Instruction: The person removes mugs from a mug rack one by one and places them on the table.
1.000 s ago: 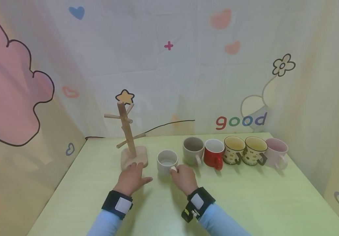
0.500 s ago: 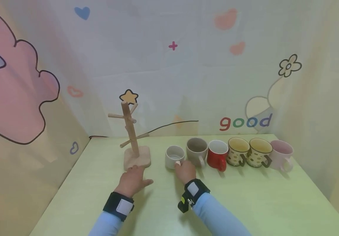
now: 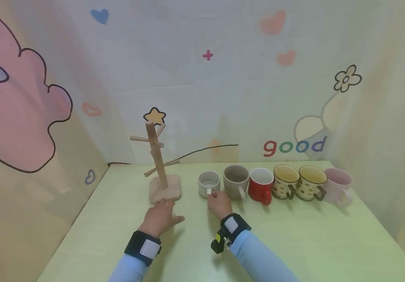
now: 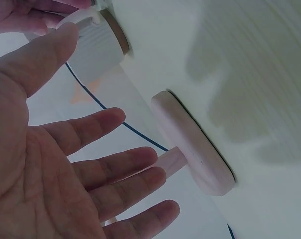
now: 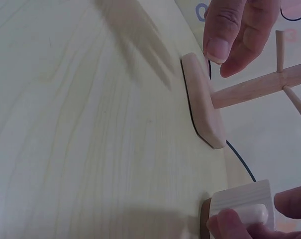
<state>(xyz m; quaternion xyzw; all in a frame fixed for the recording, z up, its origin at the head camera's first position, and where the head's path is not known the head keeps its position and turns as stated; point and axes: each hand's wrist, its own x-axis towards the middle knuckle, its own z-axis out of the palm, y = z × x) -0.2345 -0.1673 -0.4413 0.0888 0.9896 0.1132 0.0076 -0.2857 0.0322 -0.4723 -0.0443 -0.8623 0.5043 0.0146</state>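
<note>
A small white ribbed mug (image 3: pixel 205 190) stands upright on the table, its handle towards me. My right hand (image 3: pixel 220 204) pinches that handle; the right wrist view shows fingers about the handle (image 5: pixel 254 213). Left of the mug stands a wooden mug tree (image 3: pixel 158 158) with bare pegs and a square base (image 3: pixel 174 190). My left hand (image 3: pixel 158 221) is held just in front of this base, fingers extended and thumb out to the side. Its palm (image 4: pixel 36 184) carries nothing in the left wrist view, where the fingers appear apart from the base.
Right of the white mug runs a row: a grey mug (image 3: pixel 235 184), a red mug (image 3: pixel 258 190), two spotted yellow mugs (image 3: pixel 282 186) and a pink mug (image 3: pixel 333 188). Behind the table (image 3: pixel 294 243) hangs a printed curtain (image 3: pixel 188 98).
The white mug has slid back and a little to the right, nearer the grey mug, with my right hand on its handle. My left hand stays by the tree's base. The view shifted slightly.
</note>
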